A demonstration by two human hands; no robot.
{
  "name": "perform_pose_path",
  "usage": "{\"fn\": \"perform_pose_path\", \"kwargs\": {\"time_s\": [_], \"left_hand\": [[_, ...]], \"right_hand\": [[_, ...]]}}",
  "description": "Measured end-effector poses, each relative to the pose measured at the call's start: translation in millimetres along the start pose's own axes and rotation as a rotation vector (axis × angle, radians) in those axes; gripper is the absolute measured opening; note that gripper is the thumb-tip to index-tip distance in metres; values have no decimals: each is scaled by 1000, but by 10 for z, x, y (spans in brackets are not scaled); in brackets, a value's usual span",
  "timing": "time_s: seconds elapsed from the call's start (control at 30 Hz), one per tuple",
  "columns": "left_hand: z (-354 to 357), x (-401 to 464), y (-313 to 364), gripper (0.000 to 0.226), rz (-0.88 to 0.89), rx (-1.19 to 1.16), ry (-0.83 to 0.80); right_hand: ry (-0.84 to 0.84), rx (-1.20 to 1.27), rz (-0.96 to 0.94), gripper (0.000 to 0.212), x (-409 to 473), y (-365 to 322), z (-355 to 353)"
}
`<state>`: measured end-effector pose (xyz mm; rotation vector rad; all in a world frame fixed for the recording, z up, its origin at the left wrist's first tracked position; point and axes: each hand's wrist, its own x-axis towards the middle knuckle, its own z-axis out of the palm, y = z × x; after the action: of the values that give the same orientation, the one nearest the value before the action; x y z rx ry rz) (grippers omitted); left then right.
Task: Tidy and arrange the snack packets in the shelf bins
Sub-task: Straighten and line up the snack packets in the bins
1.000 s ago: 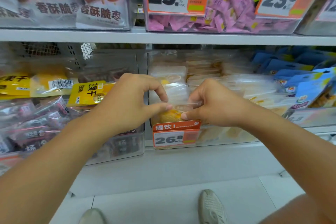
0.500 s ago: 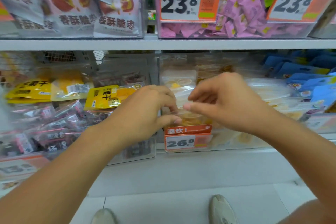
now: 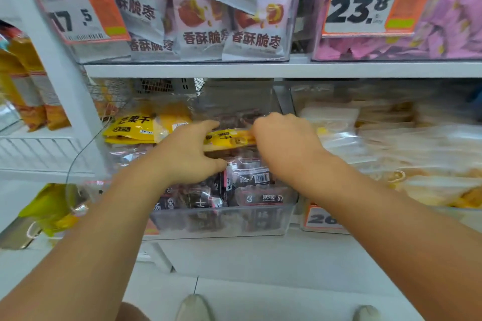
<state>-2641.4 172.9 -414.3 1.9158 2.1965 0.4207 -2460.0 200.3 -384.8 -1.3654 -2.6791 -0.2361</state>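
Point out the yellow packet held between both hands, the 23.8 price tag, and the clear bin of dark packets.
yellow packet [image 3: 229,139]: head view, printed front between the hands.
23.8 price tag [image 3: 362,8]: head view, on the white panel with the digits.
clear bin [image 3: 221,221]: head view, on its transparent front wall.

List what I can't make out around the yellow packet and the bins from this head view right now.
- Right hand: fingertips hidden behind its knuckles; grip on the yellow packet unclear.
- Yellow packet: both ends covered by the left hand and the right hand.
- Orange price tag: digits blocked by the right forearm.
- Pale packets: motion-blurred.
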Motion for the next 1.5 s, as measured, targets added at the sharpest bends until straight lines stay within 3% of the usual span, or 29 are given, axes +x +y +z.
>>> {"fn": "perform_pose_path", "kwargs": {"time_s": [0.07, 0.17, 0.27, 0.37, 0.43, 0.5, 0.6, 0.77, 0.87, 0.93, 1.0, 1.1, 1.3, 1.5], "left_hand": [[-23, -19, 60, 90, 22, 2, 32], [-155, -99, 120, 88, 152, -170, 96], [-248, -257, 259, 105, 296, -736, -164], [-205, -294, 518, 120, 332, -1223, -500], [-95, -257, 803, 120, 249, -1375, -580], [81, -208, 1084, 105, 206, -1307, -474], [284, -253, 1536, 65, 245, -1101, -410], [399, -352, 2029, 35, 440, -800, -173], [426, -357, 2123, 29, 640, -594, -47], [456, -295, 2115, 42, 744, -548, -69], [523, -164, 2066, 53, 838, -321, 7], [657, -4, 2005, 56, 813, -40, 22], [714, 12, 2071, 28, 640, -17, 169], [605, 110, 1951, 28, 578, -49, 21]], "right_hand": [[102, -11, 6, 29, -22, 57, -52], [468, 54, -152, 34, -188, 276, -93], [760, 139, -288, 36, -529, 487, -64], [786, 196, -320, 39, -757, 785, 5], [765, 279, -319, 31, -865, 1031, 20], [705, 381, -296, 30, -982, 1251, 37], [628, 710, -127, 44, -1208, 1495, 43], [521, 1189, 169, 58, -1474, 1818, -49], [367, 1308, 188, 37, -1646, 1948, -113], [477, 1277, 198, 27, -1761, 2105, -183], [592, 1199, 176, 25, -1867, 2280, -275], [570, 1016, 112, 22, -1989, 2420, -284], [596, 786, 72, 14, -1873, 2310, -183], [498, 484, 9, 10, -1705, 2141, -28]]}}
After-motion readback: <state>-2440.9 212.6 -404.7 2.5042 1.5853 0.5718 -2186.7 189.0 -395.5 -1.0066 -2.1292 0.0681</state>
